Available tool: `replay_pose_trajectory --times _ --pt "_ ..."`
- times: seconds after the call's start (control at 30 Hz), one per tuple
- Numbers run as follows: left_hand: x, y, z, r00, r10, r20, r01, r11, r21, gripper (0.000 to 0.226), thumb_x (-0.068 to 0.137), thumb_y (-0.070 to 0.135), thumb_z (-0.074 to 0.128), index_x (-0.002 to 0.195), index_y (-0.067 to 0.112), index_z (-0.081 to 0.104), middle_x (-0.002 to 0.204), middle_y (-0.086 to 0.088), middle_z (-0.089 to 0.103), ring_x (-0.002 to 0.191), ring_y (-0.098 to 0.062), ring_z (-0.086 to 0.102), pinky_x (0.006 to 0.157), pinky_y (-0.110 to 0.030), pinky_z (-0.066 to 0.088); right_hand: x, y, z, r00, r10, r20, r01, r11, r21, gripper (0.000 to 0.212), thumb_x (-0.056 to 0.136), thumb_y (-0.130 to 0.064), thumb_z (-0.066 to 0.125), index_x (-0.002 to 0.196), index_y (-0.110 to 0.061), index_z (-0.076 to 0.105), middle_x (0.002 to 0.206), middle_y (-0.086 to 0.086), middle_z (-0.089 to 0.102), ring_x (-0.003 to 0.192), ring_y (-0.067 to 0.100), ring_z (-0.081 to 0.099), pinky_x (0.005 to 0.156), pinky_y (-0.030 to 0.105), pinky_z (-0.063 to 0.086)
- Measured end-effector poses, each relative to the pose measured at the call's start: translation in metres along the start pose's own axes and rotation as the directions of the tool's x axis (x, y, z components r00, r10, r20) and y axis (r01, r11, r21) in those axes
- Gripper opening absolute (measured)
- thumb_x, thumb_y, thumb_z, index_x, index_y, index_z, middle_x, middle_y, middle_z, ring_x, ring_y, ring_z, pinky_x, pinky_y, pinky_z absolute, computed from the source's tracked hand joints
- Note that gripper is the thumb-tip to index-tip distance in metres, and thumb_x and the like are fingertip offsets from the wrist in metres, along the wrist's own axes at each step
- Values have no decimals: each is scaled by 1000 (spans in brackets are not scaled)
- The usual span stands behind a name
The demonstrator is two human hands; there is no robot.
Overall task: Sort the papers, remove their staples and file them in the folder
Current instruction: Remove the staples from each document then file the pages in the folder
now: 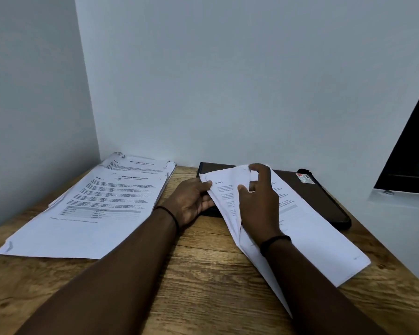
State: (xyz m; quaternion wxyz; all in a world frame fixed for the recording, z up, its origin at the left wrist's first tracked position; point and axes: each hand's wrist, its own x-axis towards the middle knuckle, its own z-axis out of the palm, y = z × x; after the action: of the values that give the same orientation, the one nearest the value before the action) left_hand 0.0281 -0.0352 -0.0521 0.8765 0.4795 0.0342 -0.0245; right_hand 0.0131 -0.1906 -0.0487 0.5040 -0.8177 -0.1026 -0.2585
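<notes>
Far to your left, a spread stack of printed papers [90, 206] lies flat on the wooden table [198, 286], fanned toward the corner where the two pale walls meet; the top sheet shows a bold heading, blocks of text and a small table near its lower edge, but the print is too blurred to read. More sheets peek out from under it at the far end, close to the wall. Moving toward the middle, your left hand [191, 201] grips the near top corner of a second bundle of papers [319, 233], thumb on top and fingers curled underneath, a dark band round that wrist. This bundle is lifted and bowed along its left edge, its sheets parted there, while its right part lies down across the table and over the folder. Your right hand [259, 201] sits on top of that bundle, fingers bent and thumb raised, pinching an upper sheet near the top edge; it too wears a dark band at the wrist. Behind and beneath the bundle lies the dark brown folder [324, 201], closed and flat, its far edge close to the wall, with a small coloured sticker [305, 178] on its far right corner. At the far right a dark panel [411, 151] stands above a pale ledge.
</notes>
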Motion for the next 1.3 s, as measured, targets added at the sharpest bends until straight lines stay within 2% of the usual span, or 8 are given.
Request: replay_pose_trajectory --times 0.13,0.23,0.3,0.47,0.67,1.03,1.2,1.3 --pt "1 0 1 1000 7 -9 -7 999 44 26 102 1 45 123 2 59 116 -19 71 100 -29 71 74 -38 62 2 1 -1 992 -91 88 105 981 -166 31 96 -7 49 119 -20 66 112 2 69 108 20 61 91 30 44" --pt "-1 1 -1 999 19 30 -21 998 64 27 103 6 47 127 3 59 121 -19 69 100 -28 70 79 -38 62 -2 0 2 967 -118 223 182 940 -288 31 96 -34 61 119 -15 69 119 2 67 116 19 58 92 28 42" --pt "-2 1 -2 998 29 48 -33 996 80 31 102 9 49 131 2 57 124 -21 67 100 -28 69 82 -39 60 -4 -1 5 950 -138 280 242 893 -380 39 92 -46 64 116 -15 69 114 3 65 111 20 58 88 32 45" --pt "-3 1 0 997 28 72 -31 998 49 29 103 7 47 129 4 58 122 -19 68 100 -28 71 79 -39 62 -3 -1 8 970 -158 185 228 855 -465 31 99 -29 46 73 -15 55 81 1 58 79 21 57 65 33 34" --pt "-3 2 1 999 11 42 -14 998 59 27 102 1 44 123 4 61 116 -18 71 98 -28 72 74 -37 62 -1 1 3 996 -63 56 70 989 -127 27 88 -34 74 68 -17 68 69 -8 66 69 9 59 63 26 42" --pt "-2 1 3 999 14 36 -17 994 104 22 99 3 51 117 7 63 108 -14 74 91 -24 74 71 -35 62 0 3 1 999 16 44 -10 990 -144 5 98 -22 57 98 -18 61 88 -2 66 86 19 60 71 29 40" --pt "0 0 4 999 14 46 -22 985 169 24 97 4 56 120 7 62 113 -15 73 102 -30 70 83 -39 61 -4 -2 0 994 -59 87 72 985 -160 45 95 -7 47 135 -29 43 91 6 64 83 27 62 70 34 45" --pt "-1 -1 3 999 24 48 -33 981 192 25 96 -1 52 117 7 64 116 -17 71 102 -31 69 85 -40 60 -5 -4 0 981 -124 152 158 959 -237 48 94 -5 44 135 -28 53 108 4 65 99 24 61 82 35 47"
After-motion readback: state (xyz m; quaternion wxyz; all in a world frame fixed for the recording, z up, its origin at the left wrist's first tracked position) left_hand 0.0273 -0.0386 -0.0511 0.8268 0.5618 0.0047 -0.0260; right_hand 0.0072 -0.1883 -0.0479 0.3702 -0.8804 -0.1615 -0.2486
